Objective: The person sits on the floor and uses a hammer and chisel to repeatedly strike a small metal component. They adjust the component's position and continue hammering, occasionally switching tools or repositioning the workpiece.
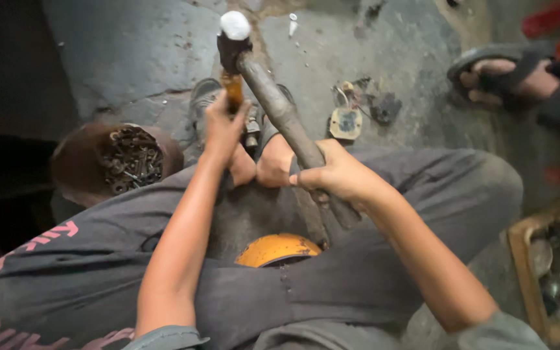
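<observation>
So the person is squatting on a rough grey concrete floor, knees wide apart in dark grey trousers that have pink lettering down the left leg, shot from straight above. The right hand is clenched around a thick grey metal bar, which slants up and away from between the knees. At the bar's far end sits a dark hammer head with a shiny white-looking round face, so the head is up near the top of the shot, well above the feet. The left hand is wrapped around an orange-brown wooden handle that runs up to that same head, just beside the bar. Can't really tell whether the bar and head are joined or just touching. Under the hands you see bare toes in grey sandals. Down between the thighs there's a rounded orange-yellow object, half hidden by the trousers. To the left, a round rusty-brown container full of dark bolts and scrap bits. Past the right hand, a small square yellowish part lies on the floor with dark junk next to it. Another person's foot in a sandal is at top right, and a wooden tray of metal parts sits at the lower right edge.
</observation>
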`<state>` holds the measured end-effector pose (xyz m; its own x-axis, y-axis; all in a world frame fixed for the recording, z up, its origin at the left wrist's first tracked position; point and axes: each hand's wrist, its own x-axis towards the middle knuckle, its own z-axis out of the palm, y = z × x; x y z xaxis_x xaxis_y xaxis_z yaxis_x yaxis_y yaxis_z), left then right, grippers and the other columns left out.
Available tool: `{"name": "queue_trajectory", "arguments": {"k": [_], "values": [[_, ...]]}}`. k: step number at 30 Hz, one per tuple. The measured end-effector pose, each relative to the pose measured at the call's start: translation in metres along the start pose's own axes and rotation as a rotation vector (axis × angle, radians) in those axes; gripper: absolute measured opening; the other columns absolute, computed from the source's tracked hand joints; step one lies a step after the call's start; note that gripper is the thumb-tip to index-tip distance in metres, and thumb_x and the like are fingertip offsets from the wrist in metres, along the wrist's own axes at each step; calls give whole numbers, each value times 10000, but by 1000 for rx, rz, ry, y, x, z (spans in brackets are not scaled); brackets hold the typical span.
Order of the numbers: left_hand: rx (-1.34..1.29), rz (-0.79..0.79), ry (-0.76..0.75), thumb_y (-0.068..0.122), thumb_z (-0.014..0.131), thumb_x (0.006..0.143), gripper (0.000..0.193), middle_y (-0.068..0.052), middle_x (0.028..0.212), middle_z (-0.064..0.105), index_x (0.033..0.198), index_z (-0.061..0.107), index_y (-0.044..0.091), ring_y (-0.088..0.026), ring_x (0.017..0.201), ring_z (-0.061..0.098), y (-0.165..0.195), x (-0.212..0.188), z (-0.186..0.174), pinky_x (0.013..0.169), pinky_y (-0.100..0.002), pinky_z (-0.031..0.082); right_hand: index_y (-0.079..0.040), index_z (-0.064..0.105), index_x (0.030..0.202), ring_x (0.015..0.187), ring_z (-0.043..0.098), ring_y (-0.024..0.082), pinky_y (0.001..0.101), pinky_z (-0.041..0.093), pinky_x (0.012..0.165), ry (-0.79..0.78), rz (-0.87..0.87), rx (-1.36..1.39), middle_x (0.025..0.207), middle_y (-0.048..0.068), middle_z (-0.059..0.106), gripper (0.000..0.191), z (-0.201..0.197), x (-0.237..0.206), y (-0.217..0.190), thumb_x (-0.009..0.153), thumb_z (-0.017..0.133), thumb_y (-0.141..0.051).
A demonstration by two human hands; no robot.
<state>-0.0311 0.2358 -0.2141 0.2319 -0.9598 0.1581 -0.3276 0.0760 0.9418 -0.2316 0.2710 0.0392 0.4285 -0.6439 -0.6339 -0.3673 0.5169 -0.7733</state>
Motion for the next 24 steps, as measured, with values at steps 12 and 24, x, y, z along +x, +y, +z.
{"name": "queue_trajectory", "arguments": {"k": [12, 24], "values": [[-43, 18, 24, 128, 773, 946, 236, -185, 811, 696, 1060, 633, -23, -296, 698, 666, -6, 1, -1, 639, -388, 522, -17, 626, 867, 435, 529, 95, 283, 425, 390, 5, 2, -31, 619, 25, 599, 191, 13, -3, -24, 780, 780, -87], [-25, 29, 60, 117, 766, 937, 245, -191, 794, 671, 1074, 619, -22, -296, 659, 644, -7, 2, 0, 643, -395, 514, 13, 623, 808, 457, 572, 95, 280, 460, 419, 44, -1, -111, 602, 28, 608, 162, 20, -7, -20, 783, 762, -65]]}}
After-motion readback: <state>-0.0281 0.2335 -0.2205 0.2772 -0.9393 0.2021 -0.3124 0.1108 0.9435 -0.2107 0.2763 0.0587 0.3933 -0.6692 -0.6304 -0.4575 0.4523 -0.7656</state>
